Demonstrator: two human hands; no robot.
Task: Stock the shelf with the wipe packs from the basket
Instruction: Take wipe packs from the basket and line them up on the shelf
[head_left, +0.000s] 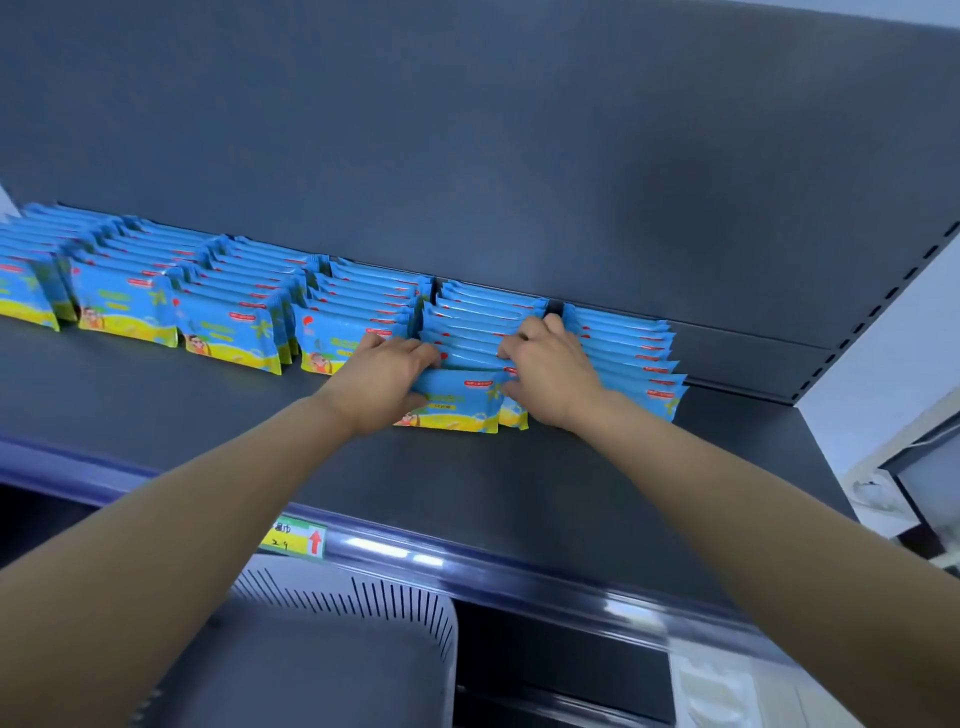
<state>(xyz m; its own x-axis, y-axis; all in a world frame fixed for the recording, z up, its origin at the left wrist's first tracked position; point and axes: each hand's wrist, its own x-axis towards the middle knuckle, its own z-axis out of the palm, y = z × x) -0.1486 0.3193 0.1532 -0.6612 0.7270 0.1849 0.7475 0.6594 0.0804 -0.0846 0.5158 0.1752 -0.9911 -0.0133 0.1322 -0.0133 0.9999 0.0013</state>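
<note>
Blue and yellow wipe packs stand in several front-to-back rows along the dark grey shelf (156, 395). The front wipe pack (460, 402) of the fifth row is held at both ends. My left hand (382, 382) grips its left end, thumb under and fingers over the top. My right hand (550, 374) grips its right end, with fingers also reaching over the packs behind it (467, 322). The rightmost row (634, 358) stands just right of my right hand. The grey basket (332, 660) sits below the shelf; no packs show in its visible part.
A price label (293, 538) with a red arrow is clipped to the shelf's front rail (519, 571). The shelf's back panel (519, 156) rises behind the rows. The upright (878, 312) with slots bounds the shelf at the right. Bare shelf lies in front of the rows.
</note>
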